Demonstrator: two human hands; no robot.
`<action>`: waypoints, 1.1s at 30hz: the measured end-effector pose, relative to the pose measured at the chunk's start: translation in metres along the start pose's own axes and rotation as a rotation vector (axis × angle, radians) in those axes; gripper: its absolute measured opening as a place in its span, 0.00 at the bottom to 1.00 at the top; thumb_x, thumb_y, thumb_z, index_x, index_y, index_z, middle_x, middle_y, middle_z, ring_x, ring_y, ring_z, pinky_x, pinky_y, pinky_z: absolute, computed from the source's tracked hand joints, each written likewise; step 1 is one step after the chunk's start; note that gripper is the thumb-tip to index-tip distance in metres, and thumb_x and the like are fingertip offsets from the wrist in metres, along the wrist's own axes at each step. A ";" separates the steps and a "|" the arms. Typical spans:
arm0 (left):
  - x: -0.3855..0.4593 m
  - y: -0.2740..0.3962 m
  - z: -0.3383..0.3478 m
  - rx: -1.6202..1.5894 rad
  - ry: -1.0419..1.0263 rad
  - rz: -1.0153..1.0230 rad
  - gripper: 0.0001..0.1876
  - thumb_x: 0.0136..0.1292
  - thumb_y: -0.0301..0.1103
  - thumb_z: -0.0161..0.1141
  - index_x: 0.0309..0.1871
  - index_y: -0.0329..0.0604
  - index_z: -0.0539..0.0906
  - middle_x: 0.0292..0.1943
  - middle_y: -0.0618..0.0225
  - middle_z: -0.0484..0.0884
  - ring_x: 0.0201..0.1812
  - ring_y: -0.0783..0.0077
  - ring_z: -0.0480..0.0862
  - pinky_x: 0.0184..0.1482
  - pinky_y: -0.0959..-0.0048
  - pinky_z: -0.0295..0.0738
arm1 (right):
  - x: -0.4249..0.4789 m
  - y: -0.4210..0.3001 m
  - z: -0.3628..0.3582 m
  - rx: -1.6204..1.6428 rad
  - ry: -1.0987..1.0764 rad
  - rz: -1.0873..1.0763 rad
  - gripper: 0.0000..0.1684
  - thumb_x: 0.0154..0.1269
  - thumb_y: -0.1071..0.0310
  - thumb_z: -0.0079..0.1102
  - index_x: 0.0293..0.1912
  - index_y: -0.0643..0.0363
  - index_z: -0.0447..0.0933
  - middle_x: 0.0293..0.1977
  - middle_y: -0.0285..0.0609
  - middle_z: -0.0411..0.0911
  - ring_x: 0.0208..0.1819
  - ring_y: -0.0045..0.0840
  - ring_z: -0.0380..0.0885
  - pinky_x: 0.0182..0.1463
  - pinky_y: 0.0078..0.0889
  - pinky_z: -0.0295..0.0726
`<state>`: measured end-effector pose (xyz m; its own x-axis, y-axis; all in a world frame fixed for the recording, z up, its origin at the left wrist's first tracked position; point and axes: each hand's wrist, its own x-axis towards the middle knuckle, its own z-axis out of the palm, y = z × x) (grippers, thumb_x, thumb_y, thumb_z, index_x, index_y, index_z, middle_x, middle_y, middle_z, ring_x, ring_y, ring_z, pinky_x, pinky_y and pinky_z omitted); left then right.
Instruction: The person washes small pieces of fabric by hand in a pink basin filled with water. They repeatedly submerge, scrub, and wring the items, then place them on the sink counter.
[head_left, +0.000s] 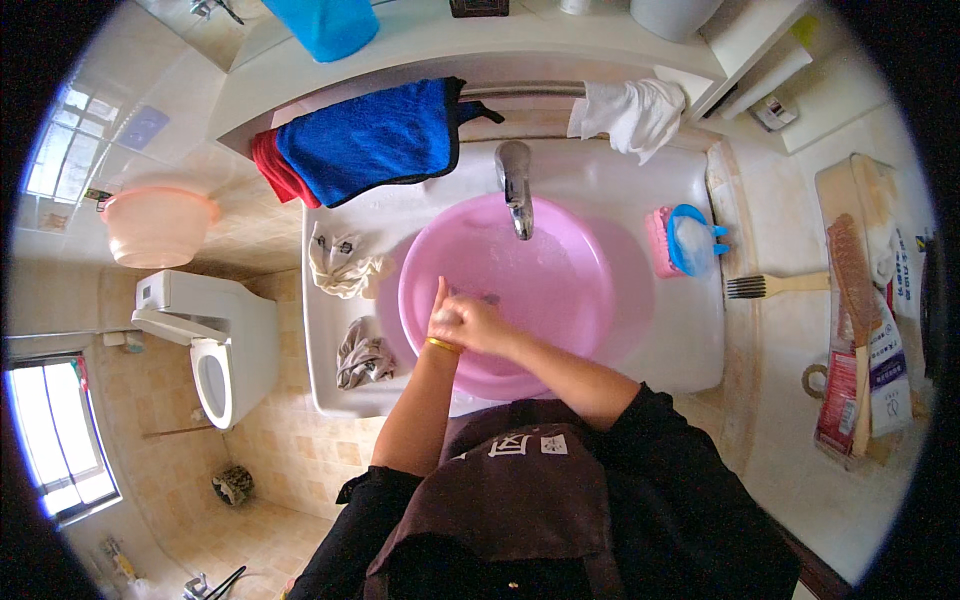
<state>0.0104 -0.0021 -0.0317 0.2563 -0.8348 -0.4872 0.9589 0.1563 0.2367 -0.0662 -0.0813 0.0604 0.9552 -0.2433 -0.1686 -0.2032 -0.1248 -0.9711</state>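
Observation:
My left hand (444, 315), with a gold bracelet at its wrist, is pressed against my right hand (476, 324) over the left part of a pink plastic basin (411, 259). Whether something lies between the palms is hidden. The basin stands in the white washbasin (675, 337) and holds water; a small dark thing shows beside my fingers. The chrome faucet (516, 187) reaches over its far rim. Left of the basin lie a crumpled cream cloth (341, 266) and a crumpled greyish cloth (364, 356).
A blue towel (375, 142), a red cloth (281, 169) and a white cloth (634, 112) hang from a rail behind. At right are a blue soap dish (682, 247), a fork-shaped wooden-handled tool (780, 283) and a tray with a brush (851, 277). A toilet (214, 375) stands left.

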 end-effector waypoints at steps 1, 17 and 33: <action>-0.007 -0.005 0.038 0.065 0.168 0.044 0.26 0.64 0.61 0.38 0.47 0.49 0.73 0.37 0.59 0.76 0.42 0.60 0.75 0.45 0.59 0.71 | -0.007 0.008 0.013 -0.289 0.177 -0.116 0.15 0.53 0.56 0.62 0.29 0.59 0.78 0.30 0.49 0.78 0.38 0.38 0.78 0.44 0.38 0.74; 0.002 -0.004 0.001 -0.027 -0.459 0.038 0.24 0.64 0.60 0.40 0.38 0.51 0.77 0.31 0.72 0.80 0.34 0.70 0.78 0.38 0.67 0.75 | -0.009 -0.003 0.028 -0.401 0.555 -0.234 0.11 0.39 0.60 0.59 0.17 0.58 0.72 0.28 0.53 0.75 0.45 0.53 0.67 0.50 0.55 0.62; 0.012 -0.007 0.003 -0.251 -0.719 -0.064 0.20 0.68 0.51 0.36 0.39 0.47 0.74 0.40 0.63 0.75 0.45 0.67 0.75 0.49 0.64 0.70 | -0.011 0.007 0.028 -0.478 0.517 -0.232 0.16 0.54 0.54 0.59 0.26 0.58 0.74 0.29 0.48 0.75 0.38 0.38 0.73 0.45 0.44 0.67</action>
<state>0.0062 -0.0151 -0.0364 0.1392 -0.9711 0.1938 0.9902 0.1393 -0.0132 -0.0717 -0.0524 0.0507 0.7856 -0.5671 0.2473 -0.1929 -0.6043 -0.7731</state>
